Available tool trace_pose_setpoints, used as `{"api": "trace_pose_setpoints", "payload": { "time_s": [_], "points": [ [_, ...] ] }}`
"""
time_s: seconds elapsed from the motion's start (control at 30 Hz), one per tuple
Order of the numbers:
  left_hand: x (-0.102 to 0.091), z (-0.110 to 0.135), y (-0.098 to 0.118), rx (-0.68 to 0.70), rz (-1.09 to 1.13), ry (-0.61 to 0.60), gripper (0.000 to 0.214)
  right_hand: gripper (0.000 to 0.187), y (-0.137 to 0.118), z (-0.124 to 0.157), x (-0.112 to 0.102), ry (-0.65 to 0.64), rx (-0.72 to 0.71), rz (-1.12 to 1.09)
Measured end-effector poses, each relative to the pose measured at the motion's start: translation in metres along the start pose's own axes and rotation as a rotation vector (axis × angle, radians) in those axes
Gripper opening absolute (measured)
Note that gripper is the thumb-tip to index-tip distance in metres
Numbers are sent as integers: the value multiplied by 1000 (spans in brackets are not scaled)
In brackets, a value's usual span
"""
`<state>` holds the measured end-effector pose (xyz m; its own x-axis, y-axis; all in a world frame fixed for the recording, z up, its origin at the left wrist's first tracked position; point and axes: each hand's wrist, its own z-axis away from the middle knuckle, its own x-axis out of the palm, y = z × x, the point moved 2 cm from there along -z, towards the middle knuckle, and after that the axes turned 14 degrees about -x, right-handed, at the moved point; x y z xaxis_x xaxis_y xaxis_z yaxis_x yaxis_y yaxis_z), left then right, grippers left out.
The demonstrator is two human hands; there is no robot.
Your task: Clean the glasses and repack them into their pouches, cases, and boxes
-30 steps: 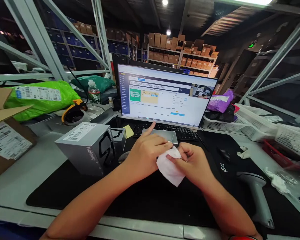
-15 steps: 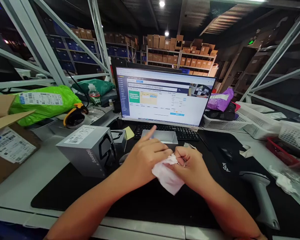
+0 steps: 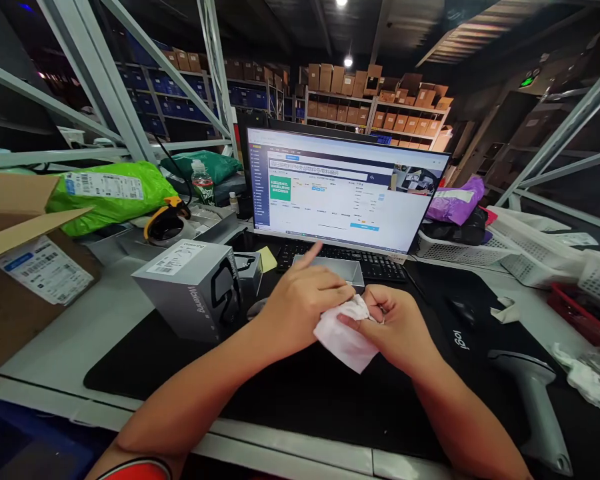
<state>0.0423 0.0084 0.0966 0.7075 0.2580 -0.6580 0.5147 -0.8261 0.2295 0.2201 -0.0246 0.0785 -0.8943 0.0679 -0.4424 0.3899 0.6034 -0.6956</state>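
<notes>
Between my two hands is a crumpled white cloth or tissue (image 3: 349, 340), its loose corner hanging down over the black desk mat (image 3: 300, 413). My left hand (image 3: 305, 300) presses it with curled fingers, the index finger pointing up and away. My right hand (image 3: 397, 327) pinches the other side. Whether something is wrapped inside cannot be seen. Just behind the hands sits an open grey box tray (image 3: 347, 270), partly covered by them. To the left stands a grey printed box (image 3: 180, 287) with a white label, and a smaller grey box (image 3: 247, 270) is beside it.
A monitor (image 3: 340, 193) and black keyboard (image 3: 375, 263) are at the back. Rightward lie a mouse (image 3: 463, 310), a barcode scanner (image 3: 535, 400) and white baskets (image 3: 465, 250). An open cardboard box (image 3: 45, 280), a green parcel (image 3: 105, 193) and goggles (image 3: 167, 223) occupy the left.
The whole scene has shifted slightly right in view as the head turned. Both hands keep hold of the white cloth, with more of its upper part now showing between the fingers.
</notes>
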Motion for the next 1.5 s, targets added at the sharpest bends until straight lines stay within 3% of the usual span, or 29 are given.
{"api": "trace_pose_setpoints", "payload": {
  "time_s": [0.07, 0.2, 0.27, 0.33, 0.53, 0.6, 0.7, 0.77, 0.87, 0.97, 1.13, 1.2, 1.37, 1.43, 1.5],
  "points": [
    [0, 0, 1, -4, -19, -10, 13, 47, 0, 0, -1, 1, -18, 35],
    [-10, -1, -6, -101, 58, -2, 20, 49, 9, -6, -29, -424, -54, -131],
    [-12, -1, -9, -137, 92, -5, 22, 51, 14, -9, -40, -528, -39, -178],
    [-10, -1, -10, -139, 99, -1, 24, 52, 16, -9, -39, -480, 6, -172],
    [1, 3, 1, -31, -76, 48, 18, 57, 4, -5, -4, -41, 47, -35],
    [-3, 2, 2, -38, -48, 37, 18, 54, 3, -5, -8, -95, 25, -31],
    [-12, 0, -3, -110, 87, 7, 21, 49, 8, -5, -28, -394, -3, -142],
    [-17, -2, -7, -155, 153, 4, 23, 48, 14, -5, -42, -505, -10, -208],
    [-18, -3, -11, -167, 171, 4, 20, 52, 16, -6, -48, -469, 0, -233],
    [-12, -1, -8, -131, 119, 5, 19, 56, 9, -6, -32, -362, 40, -211],
    [-1, 5, 8, 11, -44, 4, 19, 53, -9, 0, -13, -103, 29, 61],
    [-3, 5, 10, 30, -51, 18, 18, 47, -12, 2, -20, -139, -9, 107],
    [-14, 0, 2, -7, 44, -5, 21, 36, -7, 1, -48, -542, -125, 38],
    [-14, -1, -2, -38, 62, 1, 21, 37, -4, 0, -50, -501, -105, 17],
    [-9, -1, -3, -43, 47, 15, 19, 42, -3, -1, -42, -365, -60, -4]
  ]
}}
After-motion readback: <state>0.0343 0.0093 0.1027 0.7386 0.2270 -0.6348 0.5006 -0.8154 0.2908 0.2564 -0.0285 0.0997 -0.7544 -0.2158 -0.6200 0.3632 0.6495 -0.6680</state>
